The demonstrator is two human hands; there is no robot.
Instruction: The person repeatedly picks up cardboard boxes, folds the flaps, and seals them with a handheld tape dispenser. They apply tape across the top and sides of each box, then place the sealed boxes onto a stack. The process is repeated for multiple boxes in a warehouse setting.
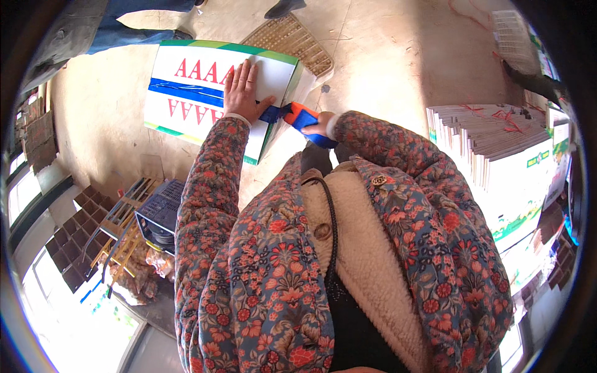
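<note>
A white cardboard box [275, 77] with green edges and red lettering lies before me, a strip of blue packing tape [186, 92] along its middle. My left hand [243, 93] rests flat on the box top over the tape, fingers spread and holding nothing. Just off the box's right edge, my right hand [320, 126] grips an orange and blue tape dispenser [298, 114]. Blue tape runs from the dispenser back to the box beneath my left hand's thumb side. Part of the dispenser is hidden by my right fingers.
A plastic crate [298, 42] lies on the floor beyond the box. Another person's legs [135, 37] are at the upper left. Flattened cartons [503, 135] are stacked at the right. Cardboard dividers [81, 228] and a dark blue crate [161, 210] stand at the lower left.
</note>
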